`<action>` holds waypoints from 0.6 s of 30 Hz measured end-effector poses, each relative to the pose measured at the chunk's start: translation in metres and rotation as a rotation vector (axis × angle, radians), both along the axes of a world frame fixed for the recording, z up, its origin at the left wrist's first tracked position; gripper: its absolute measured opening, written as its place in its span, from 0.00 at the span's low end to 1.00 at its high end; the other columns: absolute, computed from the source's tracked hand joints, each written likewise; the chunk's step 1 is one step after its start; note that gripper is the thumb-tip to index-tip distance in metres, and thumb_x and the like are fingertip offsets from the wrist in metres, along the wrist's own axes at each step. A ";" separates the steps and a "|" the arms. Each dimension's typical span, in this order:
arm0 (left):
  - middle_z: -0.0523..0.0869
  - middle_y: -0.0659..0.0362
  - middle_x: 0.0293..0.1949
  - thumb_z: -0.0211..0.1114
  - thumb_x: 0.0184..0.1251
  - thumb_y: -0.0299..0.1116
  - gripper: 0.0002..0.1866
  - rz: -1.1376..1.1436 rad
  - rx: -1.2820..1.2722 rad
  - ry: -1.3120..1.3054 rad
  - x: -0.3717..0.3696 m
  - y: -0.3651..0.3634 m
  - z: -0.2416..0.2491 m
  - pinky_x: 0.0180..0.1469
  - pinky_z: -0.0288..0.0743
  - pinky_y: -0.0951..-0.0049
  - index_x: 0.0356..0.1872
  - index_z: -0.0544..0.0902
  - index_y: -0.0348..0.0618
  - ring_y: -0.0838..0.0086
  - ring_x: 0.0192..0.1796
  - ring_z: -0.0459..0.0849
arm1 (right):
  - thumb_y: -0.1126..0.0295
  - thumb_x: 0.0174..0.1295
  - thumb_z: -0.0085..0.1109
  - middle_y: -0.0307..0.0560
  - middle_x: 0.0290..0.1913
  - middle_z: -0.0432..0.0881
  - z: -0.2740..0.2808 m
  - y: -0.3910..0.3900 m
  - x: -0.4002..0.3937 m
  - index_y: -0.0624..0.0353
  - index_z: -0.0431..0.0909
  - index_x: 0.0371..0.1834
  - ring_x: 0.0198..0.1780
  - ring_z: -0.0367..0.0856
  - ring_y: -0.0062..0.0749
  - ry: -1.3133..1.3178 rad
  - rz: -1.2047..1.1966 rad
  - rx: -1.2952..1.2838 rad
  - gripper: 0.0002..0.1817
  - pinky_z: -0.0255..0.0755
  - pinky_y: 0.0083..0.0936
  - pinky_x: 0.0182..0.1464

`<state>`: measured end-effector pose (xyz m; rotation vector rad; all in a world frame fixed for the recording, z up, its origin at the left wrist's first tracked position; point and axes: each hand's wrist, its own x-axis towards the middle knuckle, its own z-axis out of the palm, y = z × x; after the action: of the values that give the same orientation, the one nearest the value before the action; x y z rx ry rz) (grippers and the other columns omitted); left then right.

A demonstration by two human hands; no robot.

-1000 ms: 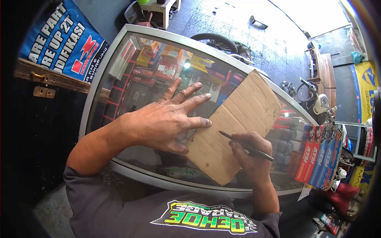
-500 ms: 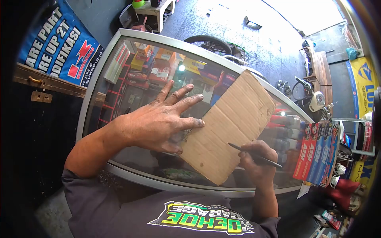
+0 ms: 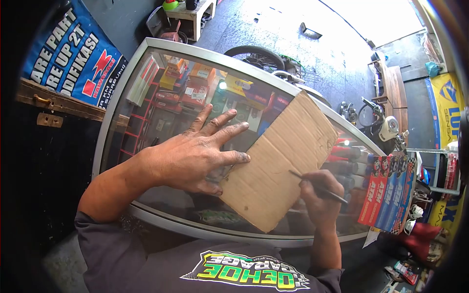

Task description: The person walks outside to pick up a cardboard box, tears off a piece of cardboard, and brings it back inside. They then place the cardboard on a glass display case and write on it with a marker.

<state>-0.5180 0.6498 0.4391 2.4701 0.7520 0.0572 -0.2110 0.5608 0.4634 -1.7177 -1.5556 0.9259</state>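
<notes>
A piece of brown corrugated cardboard [image 3: 286,141] lies slantwise on the glass top of a display case [image 3: 110,122]. My left hand [image 3: 195,158] rests flat with its fingers spread, thumb and fingertip side at the cardboard's left edge, the other fingers over the glass. In my right hand [image 3: 322,195] is a slim dark pen [image 3: 336,197], gripped between thumb and fingers. Its tip points up and left at the middle of the cardboard, beside a faint curved mark. Some scribbled marks show near the cardboard's upper right edge.
Boxed parts [image 3: 198,88] and rows of bottles fill the case under the glass. Red and blue ATM boxes [image 3: 386,190] stand at its right end. Beyond it are a motorcycle wheel [image 3: 256,56] and a wooden bench [image 3: 394,93]. A blue banner [image 3: 73,53] hangs at left.
The pen tip has moved a little up and to the right over the cardboard, with my right hand. A faint curved mark now shows there. My left hand keeps its place.
</notes>
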 end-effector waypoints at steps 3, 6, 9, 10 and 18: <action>0.54 0.46 0.81 0.81 0.50 0.53 0.41 -0.017 -0.005 0.020 0.002 0.002 0.003 0.81 0.25 0.36 0.70 0.77 0.66 0.44 0.84 0.41 | 0.77 0.62 0.67 0.41 0.30 0.86 -0.005 0.006 -0.003 0.67 0.85 0.41 0.30 0.82 0.17 0.067 -0.089 0.016 0.07 0.74 0.17 0.32; 0.54 0.46 0.81 0.81 0.50 0.53 0.41 -0.014 -0.013 0.025 0.002 0.002 0.005 0.81 0.25 0.35 0.70 0.77 0.66 0.43 0.84 0.42 | 0.78 0.62 0.67 0.42 0.32 0.87 -0.004 0.019 -0.019 0.66 0.86 0.42 0.32 0.83 0.18 0.055 0.000 0.055 0.07 0.75 0.17 0.33; 0.54 0.46 0.81 0.81 0.50 0.53 0.41 -0.007 -0.007 0.015 0.001 0.001 0.004 0.81 0.25 0.35 0.70 0.77 0.66 0.42 0.83 0.42 | 0.79 0.60 0.68 0.45 0.34 0.89 -0.006 0.022 -0.024 0.65 0.86 0.41 0.34 0.87 0.22 0.060 0.207 0.087 0.07 0.79 0.20 0.36; 0.54 0.46 0.81 0.80 0.51 0.53 0.41 -0.008 -0.007 0.014 0.001 0.001 0.003 0.81 0.25 0.36 0.70 0.77 0.66 0.42 0.83 0.42 | 0.79 0.60 0.68 0.45 0.34 0.89 -0.007 0.020 -0.021 0.65 0.86 0.41 0.34 0.87 0.22 0.058 0.211 0.083 0.07 0.79 0.20 0.36; 0.54 0.46 0.81 0.80 0.52 0.53 0.41 -0.016 -0.011 0.034 0.001 0.001 0.005 0.81 0.25 0.35 0.70 0.77 0.66 0.43 0.84 0.42 | 0.78 0.61 0.66 0.40 0.32 0.88 0.002 0.041 -0.001 0.65 0.86 0.41 0.33 0.82 0.16 0.138 -0.016 0.036 0.06 0.74 0.16 0.37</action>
<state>-0.5166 0.6511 0.4439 2.4718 0.7447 0.0054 -0.2118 0.6017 0.4653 -1.6042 -1.4583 0.9810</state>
